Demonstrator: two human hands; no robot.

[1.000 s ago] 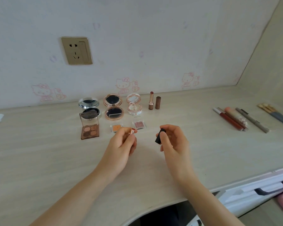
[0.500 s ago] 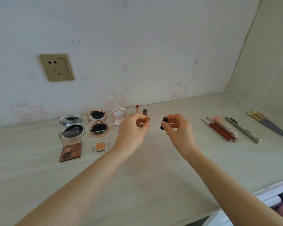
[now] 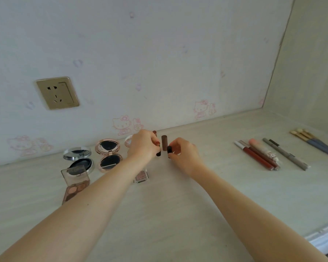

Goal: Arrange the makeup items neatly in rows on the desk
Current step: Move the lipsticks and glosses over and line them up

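Observation:
On the pale desk (image 3: 169,214), my left hand (image 3: 143,146) holds an uncapped lipstick (image 3: 158,148) upright, its red tip showing by my thumb. My right hand (image 3: 184,156) pinches the black cap (image 3: 169,150) just right of it. Between and behind them stand a brown cap (image 3: 164,142) and another open lipstick (image 3: 154,132), partly hidden. To the left lie a silver compact (image 3: 78,157), a rose-gold compact (image 3: 109,154), a brown eyeshadow palette (image 3: 75,183) and a small pink eyeshadow pan (image 3: 141,176).
A white compact (image 3: 128,141) peeks out behind my left hand. Lip glosses (image 3: 254,156), a grey pencil (image 3: 286,155) and brushes (image 3: 314,142) lie at the right. A wall socket (image 3: 57,93) sits above the compacts. A white drawer (image 3: 326,241) is at the bottom right.
Both hands have carried the lipstick and its black cap from the desk's middle back to the upright lipstick near the wall. The view has tilted upward.

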